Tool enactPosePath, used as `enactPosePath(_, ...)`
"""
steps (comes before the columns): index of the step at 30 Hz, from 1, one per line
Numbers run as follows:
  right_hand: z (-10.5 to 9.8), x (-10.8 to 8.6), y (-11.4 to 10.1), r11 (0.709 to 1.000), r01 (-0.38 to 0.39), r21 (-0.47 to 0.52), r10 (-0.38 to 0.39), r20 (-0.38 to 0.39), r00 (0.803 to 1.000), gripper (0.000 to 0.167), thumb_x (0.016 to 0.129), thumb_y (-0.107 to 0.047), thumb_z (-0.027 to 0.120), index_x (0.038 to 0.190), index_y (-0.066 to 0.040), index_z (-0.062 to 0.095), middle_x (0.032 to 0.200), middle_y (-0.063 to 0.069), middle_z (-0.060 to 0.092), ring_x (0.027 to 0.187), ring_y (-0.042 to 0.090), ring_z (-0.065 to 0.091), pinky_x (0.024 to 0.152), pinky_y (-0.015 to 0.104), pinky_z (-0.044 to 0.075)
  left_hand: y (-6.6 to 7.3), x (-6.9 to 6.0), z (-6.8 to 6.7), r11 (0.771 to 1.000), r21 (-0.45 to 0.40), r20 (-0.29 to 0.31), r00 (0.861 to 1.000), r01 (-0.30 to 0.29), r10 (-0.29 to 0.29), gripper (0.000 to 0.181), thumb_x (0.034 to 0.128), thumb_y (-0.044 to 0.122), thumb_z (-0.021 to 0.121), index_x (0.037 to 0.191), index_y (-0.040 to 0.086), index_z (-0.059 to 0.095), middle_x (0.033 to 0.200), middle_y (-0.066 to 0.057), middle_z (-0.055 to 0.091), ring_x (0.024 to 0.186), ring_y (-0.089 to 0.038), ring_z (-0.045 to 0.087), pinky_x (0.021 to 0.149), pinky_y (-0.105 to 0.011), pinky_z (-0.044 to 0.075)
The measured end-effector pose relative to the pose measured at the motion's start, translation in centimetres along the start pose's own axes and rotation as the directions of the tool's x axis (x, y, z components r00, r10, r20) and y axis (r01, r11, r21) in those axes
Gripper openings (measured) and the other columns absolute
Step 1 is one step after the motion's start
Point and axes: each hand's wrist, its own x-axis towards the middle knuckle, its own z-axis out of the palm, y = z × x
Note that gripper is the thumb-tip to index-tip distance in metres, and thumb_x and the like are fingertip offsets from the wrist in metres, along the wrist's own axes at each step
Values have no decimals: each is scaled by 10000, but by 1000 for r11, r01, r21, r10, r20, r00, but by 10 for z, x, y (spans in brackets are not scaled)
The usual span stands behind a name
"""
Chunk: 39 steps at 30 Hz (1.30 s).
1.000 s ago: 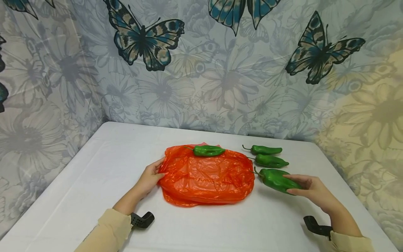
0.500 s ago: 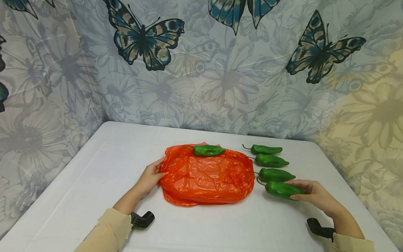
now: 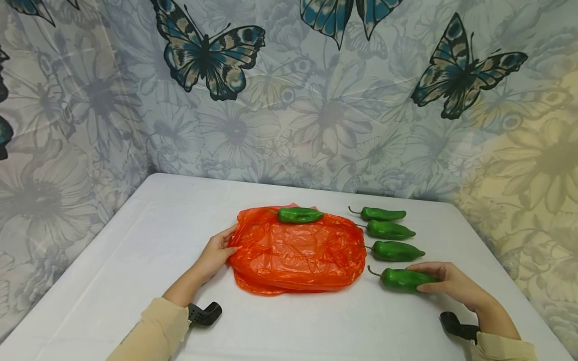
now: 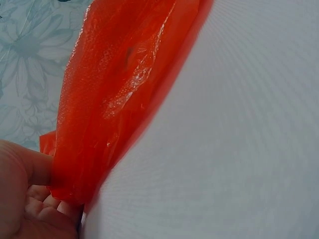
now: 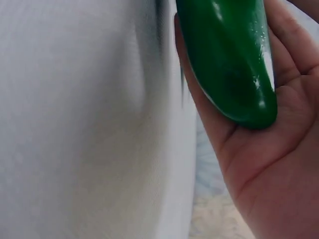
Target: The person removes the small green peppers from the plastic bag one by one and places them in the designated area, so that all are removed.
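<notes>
My right hand (image 3: 451,282) grips a green pepper (image 3: 399,280) by its blunt end, low over the table on the right, its stem pointing left. In the right wrist view the pepper (image 5: 229,64) lies along the palm between thumb and fingers. My left hand (image 3: 218,253) pinches the left edge of a red plastic bag (image 3: 298,255); the left wrist view shows the thumb on the bag (image 4: 119,89) with fingers beneath. On the bag's far edge rests another green pepper (image 3: 300,215). Whether anything lies inside the bag cannot be seen.
Three green peppers lie in a column right of the bag: a far pepper (image 3: 383,214), a middle pepper (image 3: 389,230) and a near pepper (image 3: 396,251). A white cloth covers the table (image 3: 289,326). Behind stands a wall hanging (image 3: 325,120) with butterflies.
The right hand has drawn its pepper toward the table's near side, away from the third pepper in the column, and it now lies more level. My left hand and the bag have stayed put.
</notes>
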Motion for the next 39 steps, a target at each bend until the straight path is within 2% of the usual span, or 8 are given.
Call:
enactPosePath(7, -2, 2, 6, 1000, -9, 24, 8, 57, 998, 479, 854, -83, 626, 1259, 133, 486, 1147, -313, 569, 1054, -185, 470, 790, 126, 476, 1, 0, 1, 1000, 1, -4, 1000, 7, -7, 628, 875, -115, 433, 1462, 5, 244, 1503, -194, 283, 1327, -322, 381, 879, -211, 502)
enactPosePath(11, -3, 3, 8, 997, 20, 78, -27, 85, 996, 446, 863, -32, 598, 1264, 130, 487, 1173, -287, 576, 1075, -175, 471, 796, 115, 469, 2, -1, 1, 1000, 3, -10, 1000, 16, -16, 627, 876, -111, 438, 1462, 11, 251, 1498, -195, 294, 1320, -327, 391, 873, -214, 506)
enactPosePath(17, -1, 3, 7, 995, 31, 100, -41, 104, 994, 448, 869, -15, 581, 1281, 125, 473, 1214, -267, 572, 1057, -168, 477, 703, 158, 472, 3, -2, 0, 1000, 6, -8, 1000, 11, -11, 627, 878, -113, 434, 1463, 5, 242, 1493, -211, 292, 1308, -346, 400, 810, -148, 496)
enactPosePath(22, 0, 5, 6, 994, 51, 93, -62, 120, 991, 472, 874, -19, 577, 1297, 137, 440, 1252, -251, 557, 1102, -174, 451, 697, 148, 437, 4, -2, 0, 1000, -2, -7, 1000, 5, -5, 627, 877, -118, 434, 1462, 0, 241, 1495, -213, 284, 1306, -348, 399, 790, -137, 493)
enactPosePath(26, 2, 5, 4, 995, 64, 82, -73, 114, 991, 482, 872, -22, 579, 1298, 146, 430, 1257, -243, 558, 1098, -173, 450, 674, 162, 422, 4, -2, 0, 1000, -1, -5, 1000, -3, 3, 623, 879, -119, 429, 1461, -7, 236, 1498, -216, 273, 1313, -350, 390, 796, -141, 492)
enactPosePath(32, 2, 5, 4, 997, 50, 65, -56, 93, 994, 478, 872, -28, 583, 1293, 145, 438, 1241, -254, 564, 1060, -175, 458, 647, 188, 426, 4, -3, 0, 1000, 12, -3, 1000, -22, 22, 622, 877, -108, 441, 1458, -10, 244, 1497, -225, 271, 1324, -361, 372, 873, -208, 504)
enactPosePath(36, 2, 4, 4, 997, 47, 56, -51, 80, 996, 471, 874, -30, 583, 1293, 138, 446, 1238, -249, 568, 1108, -189, 436, 697, 137, 419, 3, -4, 1, 998, 20, -13, 998, -66, 66, 618, 863, -103, 459, 1445, -26, 268, 1472, -256, 298, 1289, -343, 428, 829, -185, 516)
enactPosePath(39, 2, 3, 5, 998, 46, 51, -50, 74, 996, 468, 877, -31, 581, 1296, 131, 450, 1241, -240, 570, 1124, -195, 422, 754, 103, 420, 2, -3, 0, 997, 19, -13, 997, -70, 70, 616, 864, -98, 458, 1446, -21, 272, 1468, -260, 304, 1262, -333, 460, 795, -170, 520)
